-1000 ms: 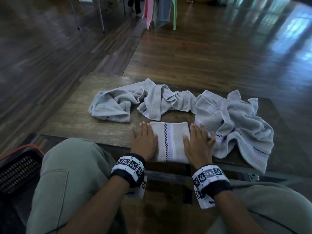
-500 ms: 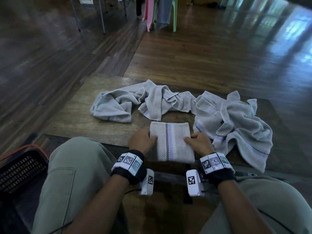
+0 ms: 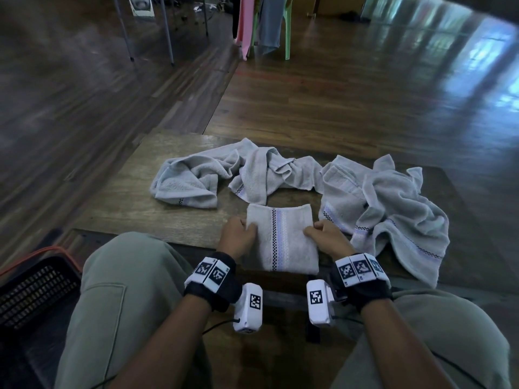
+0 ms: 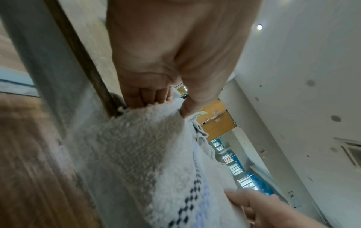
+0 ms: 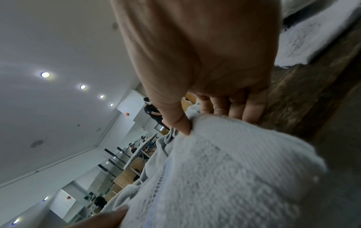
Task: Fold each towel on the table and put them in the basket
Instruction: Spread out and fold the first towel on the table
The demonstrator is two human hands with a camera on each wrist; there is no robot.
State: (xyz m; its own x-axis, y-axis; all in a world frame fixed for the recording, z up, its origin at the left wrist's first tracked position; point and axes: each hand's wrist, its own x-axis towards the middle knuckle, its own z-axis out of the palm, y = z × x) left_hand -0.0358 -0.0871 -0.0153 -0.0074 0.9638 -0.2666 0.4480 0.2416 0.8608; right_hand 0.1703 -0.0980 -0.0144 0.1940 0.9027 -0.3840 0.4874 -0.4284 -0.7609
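Note:
A folded grey towel point(image 3: 283, 237) with a dark checked stripe lies at the near edge of the wooden table point(image 3: 134, 209). My left hand point(image 3: 238, 234) grips its left side, thumb on top and fingers under the cloth point(image 4: 136, 154). On the towel's right side my right hand point(image 3: 325, 237) holds the cloth point(image 5: 224, 169) the same way. Two crumpled grey towels lie behind, one at the back left point(image 3: 213, 175) and one at the right point(image 3: 393, 209). A black mesh basket point(image 3: 31, 287) stands on the floor at my lower left.
My knees in green trousers point(image 3: 118, 299) sit just under the table's near edge. The right towel hangs over the table's front edge. Beyond the table is open wooden floor, with chair legs point(image 3: 168, 29) and hanging cloths point(image 3: 264, 21) far back.
Both hands went from lying flat on the folded towel's sides to curling and gripping its left and right edges. The towel has shifted slightly toward me.

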